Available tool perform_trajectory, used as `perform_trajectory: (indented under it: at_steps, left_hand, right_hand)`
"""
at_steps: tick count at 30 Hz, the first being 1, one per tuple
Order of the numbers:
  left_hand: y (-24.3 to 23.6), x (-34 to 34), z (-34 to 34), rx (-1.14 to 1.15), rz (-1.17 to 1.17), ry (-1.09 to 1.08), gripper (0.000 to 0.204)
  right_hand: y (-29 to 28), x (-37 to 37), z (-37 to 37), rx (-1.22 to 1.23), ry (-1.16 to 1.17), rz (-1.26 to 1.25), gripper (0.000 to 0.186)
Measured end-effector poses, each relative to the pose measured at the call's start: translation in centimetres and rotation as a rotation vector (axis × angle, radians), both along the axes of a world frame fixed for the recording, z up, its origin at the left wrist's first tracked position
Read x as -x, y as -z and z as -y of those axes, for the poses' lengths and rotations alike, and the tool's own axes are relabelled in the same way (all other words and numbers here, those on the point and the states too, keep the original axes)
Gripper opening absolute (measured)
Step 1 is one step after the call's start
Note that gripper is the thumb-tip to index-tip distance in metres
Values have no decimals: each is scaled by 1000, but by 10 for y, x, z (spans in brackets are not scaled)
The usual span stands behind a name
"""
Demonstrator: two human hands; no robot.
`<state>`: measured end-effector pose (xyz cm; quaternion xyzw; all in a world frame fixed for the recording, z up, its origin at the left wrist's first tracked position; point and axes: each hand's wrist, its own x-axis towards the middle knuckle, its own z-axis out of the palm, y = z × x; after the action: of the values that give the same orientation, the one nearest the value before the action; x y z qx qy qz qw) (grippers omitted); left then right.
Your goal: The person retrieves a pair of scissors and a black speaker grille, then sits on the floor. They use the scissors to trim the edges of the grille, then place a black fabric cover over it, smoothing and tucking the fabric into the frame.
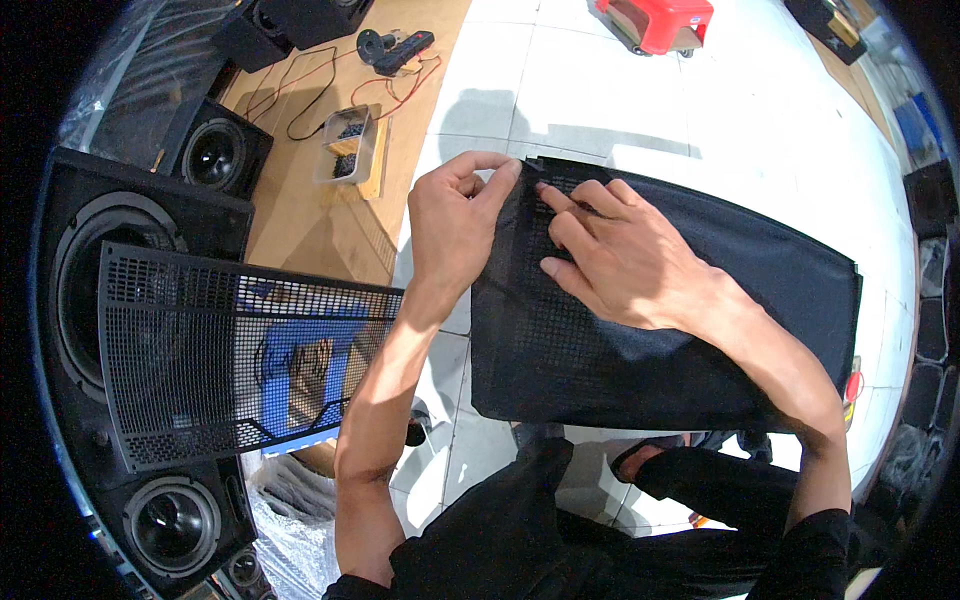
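Before me is a speaker grille point(640, 375) of perforated black mesh covered in black cloth point(740, 240). Its holes show through the cloth near the left side. At the far left corner, the thumb and forefinger of my left hand point(448, 222) pinch the cloth's edge. My right hand point(635, 258) lies palm down over the same end, fingers apart; its forefinger touches the cloth just right of that corner. To the left, a bare perforated black grille point(180, 345) leans across the speakers with no cloth on it.
Large black speakers point(125, 210) line the left side. A clear divided tray of small dark parts point(332, 165) stands on the wooden bench point(290, 215), with a dark tool point(402, 50) and wires beyond. On the tiled floor point(570, 80) sits a red stool point(675, 22).
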<state>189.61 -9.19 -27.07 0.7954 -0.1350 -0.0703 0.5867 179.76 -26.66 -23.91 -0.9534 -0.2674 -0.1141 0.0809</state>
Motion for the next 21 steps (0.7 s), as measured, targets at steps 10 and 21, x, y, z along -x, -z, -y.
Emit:
perform_trajectory:
  at_steps: [10, 21]
  left_hand:
    - [-3, 1, -1, -4, -11, 9, 21]
    - [0, 2, 0, 63, -71, -35, 19]
  right_hand:
    - [-14, -10, -27, 291, -7, -181, 51]
    - [5, 33, 1, -306, 64, -42, 43]
